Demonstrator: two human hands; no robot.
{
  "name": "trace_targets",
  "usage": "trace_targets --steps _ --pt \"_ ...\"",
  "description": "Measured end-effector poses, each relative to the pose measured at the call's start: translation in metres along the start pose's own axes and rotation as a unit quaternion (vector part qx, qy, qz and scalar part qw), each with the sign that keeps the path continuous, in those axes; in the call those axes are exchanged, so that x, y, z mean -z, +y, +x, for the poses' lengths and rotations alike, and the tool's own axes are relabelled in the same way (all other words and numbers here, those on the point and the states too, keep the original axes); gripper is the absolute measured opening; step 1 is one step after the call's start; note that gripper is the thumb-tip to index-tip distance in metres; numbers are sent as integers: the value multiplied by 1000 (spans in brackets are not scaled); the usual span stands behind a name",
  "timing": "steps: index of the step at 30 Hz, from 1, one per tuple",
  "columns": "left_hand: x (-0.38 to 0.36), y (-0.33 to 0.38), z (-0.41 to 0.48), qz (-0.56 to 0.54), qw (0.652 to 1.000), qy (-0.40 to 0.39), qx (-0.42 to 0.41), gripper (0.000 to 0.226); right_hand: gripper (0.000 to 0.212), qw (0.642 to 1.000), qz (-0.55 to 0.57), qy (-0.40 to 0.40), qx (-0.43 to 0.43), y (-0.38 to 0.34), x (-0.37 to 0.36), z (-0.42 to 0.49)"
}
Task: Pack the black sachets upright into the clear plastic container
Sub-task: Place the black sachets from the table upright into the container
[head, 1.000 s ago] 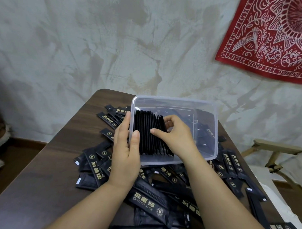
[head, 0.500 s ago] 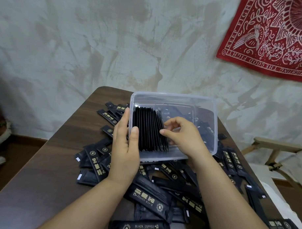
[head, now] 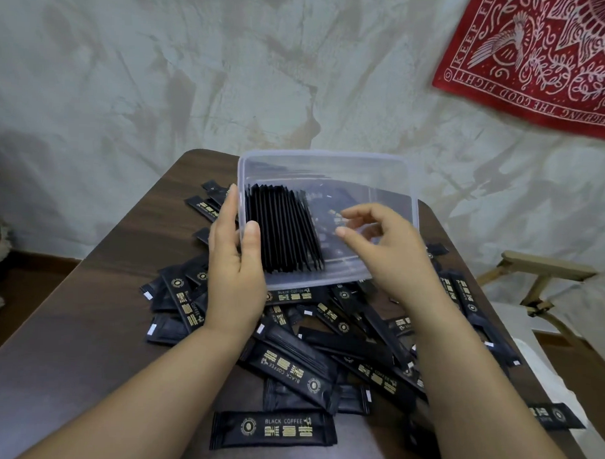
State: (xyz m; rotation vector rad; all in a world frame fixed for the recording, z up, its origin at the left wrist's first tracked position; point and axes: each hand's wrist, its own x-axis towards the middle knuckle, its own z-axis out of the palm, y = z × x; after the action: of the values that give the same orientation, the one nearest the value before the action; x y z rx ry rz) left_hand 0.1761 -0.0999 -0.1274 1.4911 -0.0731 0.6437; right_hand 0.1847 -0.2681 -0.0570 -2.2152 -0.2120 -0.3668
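Head view: the left grip [head: 234,271] held the clear plastic container [head: 324,153] by its left wall, thumb at the near corner and fingers outside, with the box tipped toward the person. The packed sachets [head: 284,228] stood on edge in a row against that wall, long axes running away from the person. The right grip [head: 386,246] hung loosely curled and empty above the near rim, just right of the row. The loose sachets [head: 291,368] lay flat on the bench [head: 85,324] beneath it. Judging by this, the right grip was nearer them, and most lay aslant, needing a turn to match the row.
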Motion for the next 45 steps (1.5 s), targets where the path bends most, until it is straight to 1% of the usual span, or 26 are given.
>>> trace_targets --steps 2,4,6,7,8,10,11,12,14,16,17,19,21,23,24,27,29,31,34,36,38,42,43,45 --pt "1 0 2 -2 1000 14 4 43 12 1000 7 -17 17 -5 14 -18" --pt "3 0 5 -5 1000 31 3 45 12 997 19 -80 11 -7 23 -39" --pt "5 0 8 -2 999 43 2 47 15 988 -10 -155 13 -3 20 -58" --pt "5 -1 9 2 999 48 0 47 21 980 -47 -192 25 -1 15 -67" --pt "6 -1 10 6 999 50 -1 47 31 968 -84 -234 41 2 8 -75" --pt "6 -1 10 12 999 51 -4 48 60 939 -127 -311 69 5 -8 -86" --pt "6 -1 9 16 999 48 -6 48 70 928 -139 -338 79 6 -16 -90" --pt "6 -1 8 19 999 45 -8 47 76 916 -152 -358 94 8 -24 -93" --pt "6 -1 6 24 999 40 -12 47 75 894 -196 -380 135 11 -36 -95" --pt "6 -2 5 27 999 33 -17 48 67 886 -222 -379 152 17 -40 -92" --pt "6 -3 5 28 999 31 -17 48 63 892 -213 -370 148 19 -39 -91" --pt "6 -4 6 26 999 32 -14 48 56 916 -175 -340 120 23 -32 -88" --pt "5 -4 6 21 999 33 -14 49 55 934 -150 -310 89 26 -23 -86" --pt "4 -4 6 19 999 34 -18 51 63 944 -146 -288 76 24 -18 -86" --pt "4 -4 6 20 999 33 -20 51 72 943 -150 -287 72 22 -18 -88" --pt "4 -5 7 26 999 28 -27 52 103 925 -192 -317 84 15 -26 -93" --pt "5 -5 6 28 999 19 -30 52 111 914 -219 -328 93 15 -30 -95" --pt "4 -5 5 25 999 11 -28 51 106 921 -214 -314 87 16 -31 -93" --pt "4 -5 4 25 999 5 -25 51 89 944 -166 -278 64 19 -31 -91" --pt "3 -6 4 21 999 6 -29 51 82 952 -135 -270 55 21 -30 -92" --pt "3 -6 5 22 999 7 -32 52 84 952 -140 -268 51 20 -27 -93" --pt "2 -7 5 27 999 7 -30 52 104 929 -270 -246 68 13 -26 -95" --pt "2 -7 5 27 999 7 -30 52 105 923 -291 -245 63 13 -27 -95" --pt "2 -6 4 26 999 5 -29 52 99 925 -286 -249 42 13 -30 -95"
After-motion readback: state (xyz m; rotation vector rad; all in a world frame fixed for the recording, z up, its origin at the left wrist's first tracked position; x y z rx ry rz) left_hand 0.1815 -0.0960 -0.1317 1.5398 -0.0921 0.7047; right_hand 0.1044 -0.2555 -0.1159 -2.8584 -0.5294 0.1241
